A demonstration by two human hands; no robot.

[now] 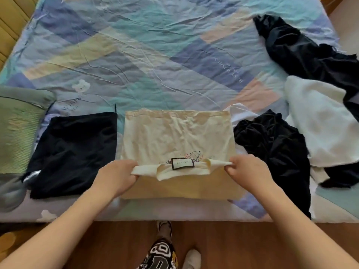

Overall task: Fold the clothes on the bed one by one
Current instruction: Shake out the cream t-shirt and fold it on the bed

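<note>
Cream shirt [176,133]: your left hand [116,174] and right hand [245,170] pinch its collar edge; uneven pulling could skew the fold toward the folded black garment [71,152] beside it.

Bare forearms, no sleeves — black-white-yellow lettered shorts [159,257], pale socks [192,258] on feet.

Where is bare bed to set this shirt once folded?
The far half of the bed is bare, beyond the cream shirt. Left holds the folded black garment and pillow; right is crowded with black clothes and a white one.
</note>
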